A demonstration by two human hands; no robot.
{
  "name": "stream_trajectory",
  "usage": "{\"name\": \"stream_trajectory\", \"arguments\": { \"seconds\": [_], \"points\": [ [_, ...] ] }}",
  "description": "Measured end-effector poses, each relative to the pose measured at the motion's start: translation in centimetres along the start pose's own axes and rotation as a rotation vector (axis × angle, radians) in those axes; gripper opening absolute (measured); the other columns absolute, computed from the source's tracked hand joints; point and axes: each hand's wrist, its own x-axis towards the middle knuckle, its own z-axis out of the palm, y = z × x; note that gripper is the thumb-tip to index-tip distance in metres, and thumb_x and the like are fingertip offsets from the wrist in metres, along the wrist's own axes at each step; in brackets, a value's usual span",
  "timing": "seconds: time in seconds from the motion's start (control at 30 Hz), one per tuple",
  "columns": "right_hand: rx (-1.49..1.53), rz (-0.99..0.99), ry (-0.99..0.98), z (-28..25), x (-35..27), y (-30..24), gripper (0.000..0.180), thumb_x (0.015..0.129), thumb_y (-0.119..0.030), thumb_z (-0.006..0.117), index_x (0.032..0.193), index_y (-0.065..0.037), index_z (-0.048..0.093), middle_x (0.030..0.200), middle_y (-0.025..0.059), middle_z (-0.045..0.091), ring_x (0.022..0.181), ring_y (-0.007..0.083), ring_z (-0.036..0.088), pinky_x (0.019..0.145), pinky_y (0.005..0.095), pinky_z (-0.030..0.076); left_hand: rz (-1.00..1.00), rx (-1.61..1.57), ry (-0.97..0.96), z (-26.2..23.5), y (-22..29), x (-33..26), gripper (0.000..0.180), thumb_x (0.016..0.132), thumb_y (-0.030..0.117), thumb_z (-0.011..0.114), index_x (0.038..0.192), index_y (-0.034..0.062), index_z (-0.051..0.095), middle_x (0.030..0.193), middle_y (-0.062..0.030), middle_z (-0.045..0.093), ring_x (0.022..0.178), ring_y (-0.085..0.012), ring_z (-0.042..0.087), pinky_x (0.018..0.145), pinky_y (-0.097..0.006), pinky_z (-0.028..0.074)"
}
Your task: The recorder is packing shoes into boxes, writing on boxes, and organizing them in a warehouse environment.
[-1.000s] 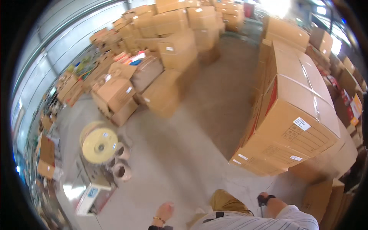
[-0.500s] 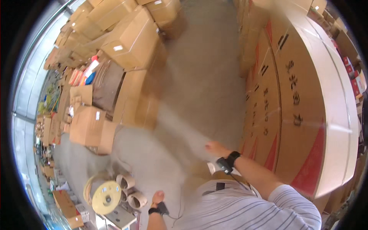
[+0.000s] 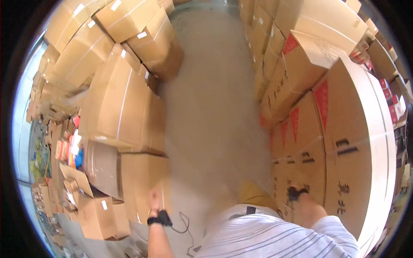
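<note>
My left hand point(image 3: 154, 200) hangs low, with a black strap and small device at its wrist. It is nearest to a tall brown carton point(image 3: 145, 180) on the left side of the aisle; its fingers are smeared by motion and nothing shows in them. On the right, my forearm point(image 3: 312, 211) is bent beside large brown cartons point(image 3: 314, 172) with red corner marks and dark print. A black wrist device point(image 3: 296, 193) shows there, while my right hand itself is hidden. Whether it touches a carton I cannot tell.
Stacked cartons point(image 3: 109, 103) line the aisle's left side, and more cartons point(image 3: 266, 34) line the right. The grey concrete floor point(image 3: 211, 107) runs between them. An opened carton point(image 3: 101, 217) stands at the lower left, and a thin cable point(image 3: 186, 221) dangles near my left wrist.
The view has advanced along the aisle, and the tape reels have left it. My left hand is now beside the left carton; my right arm has drawn in toward the right cartons.
</note>
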Motion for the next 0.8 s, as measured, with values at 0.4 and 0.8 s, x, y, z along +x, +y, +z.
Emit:
{"name": "stream_trajectory", "arguments": {
  "seconds": [0.4, 0.8],
  "points": [
    [-0.458, 0.491, -0.242, -2.2, 45.1, -0.4, 0.026, 0.084, -0.02, 0.058, 0.097, 0.003, 0.062, 0.089, 0.0185, 0.066, 0.082, 0.0323, 0.062, 0.073, 0.04, 0.049, 0.761, -0.08, -0.306, 14.3, 69.0, 29.4, 0.026, 0.084, 0.011, 0.064, 0.11, 0.0092, 0.062, 0.103, -0.0114, 0.062, 0.086, -0.0185, 0.063, 0.077, -0.031, 0.051],
    [0.859, 0.314, -0.825, 4.8, 106.5, -43.2, 0.035, 0.095, -0.032, 0.053, 0.09, 0.001, 0.064, 0.078, 0.003, 0.063, 0.067, 0.0095, 0.056, 0.062, 0.0249, 0.048, 0.94, -0.052, 0.073, 20.7, 99.1, 60.0, 0.023, 0.08, 0.006, 0.064, 0.103, 0.0079, 0.063, 0.102, -0.0127, 0.059, 0.089, -0.0235, 0.06, 0.077, -0.03, 0.049]
  ]
}}
